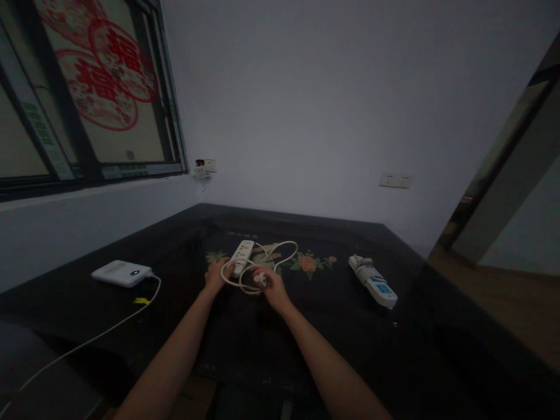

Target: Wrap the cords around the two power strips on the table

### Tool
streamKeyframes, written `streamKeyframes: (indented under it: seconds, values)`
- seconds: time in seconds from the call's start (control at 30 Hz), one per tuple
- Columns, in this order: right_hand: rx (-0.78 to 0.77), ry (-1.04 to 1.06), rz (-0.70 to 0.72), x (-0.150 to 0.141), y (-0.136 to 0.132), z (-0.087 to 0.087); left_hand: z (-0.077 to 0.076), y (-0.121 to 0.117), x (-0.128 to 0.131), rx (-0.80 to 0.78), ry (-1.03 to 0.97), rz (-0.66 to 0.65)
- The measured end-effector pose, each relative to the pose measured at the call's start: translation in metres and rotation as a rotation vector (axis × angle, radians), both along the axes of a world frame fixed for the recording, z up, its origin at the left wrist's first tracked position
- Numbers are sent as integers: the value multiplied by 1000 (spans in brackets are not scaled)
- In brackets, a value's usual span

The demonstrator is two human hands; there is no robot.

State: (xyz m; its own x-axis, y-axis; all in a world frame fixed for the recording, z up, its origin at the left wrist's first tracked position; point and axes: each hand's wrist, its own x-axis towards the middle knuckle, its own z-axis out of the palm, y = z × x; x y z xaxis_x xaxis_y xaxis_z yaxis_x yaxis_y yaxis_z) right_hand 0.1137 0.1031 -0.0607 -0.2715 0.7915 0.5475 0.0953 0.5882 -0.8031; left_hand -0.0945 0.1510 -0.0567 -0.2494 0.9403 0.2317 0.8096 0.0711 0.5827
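Note:
A white power strip [243,252] lies on the dark table, pointing away from me. My left hand [216,276] is closed on its near left side, partly behind a loop of cord. The strip's white cord [289,242] runs in loose loops over and to the right of the strip. In my right hand [275,290] is the plug [261,279] at the cord's end, pinched between the fingers just right of the strip's near end. The fingertips of both hands are small and dim in this light.
The dark table [332,332] has a printed flower pattern. At right lies a second power strip [380,290] with its cord wrapped round it. A white power bank [121,273] with a cable sits at left, near a yellow scrap [141,301]. Wall sockets [395,180] are behind.

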Motion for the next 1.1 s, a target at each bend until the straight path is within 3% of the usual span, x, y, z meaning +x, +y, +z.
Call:
streamKeyframes:
  seconds: [0.1,0.27,0.5,0.67,0.8,0.97,1.1]
  values:
    - [-96,253,-25,-1,7,6,2,-2,11,86,125,-43]
    - [-206,587,-57,10,13,19,1,-6,38,144,272,-259]
    - [-293,719,-34,23,19,25,1,-9,52,169,301,-395]
    - [-293,589,-30,45,23,36,9,-10,50,237,172,-326]
    - [-233,389,-121,59,28,40,10,-10,49,276,22,-283]
    - [-189,32,-272,50,49,38,5,-5,50,301,-122,-290]
    - [-187,-306,-355,42,76,51,1,0,51,316,-201,-283]
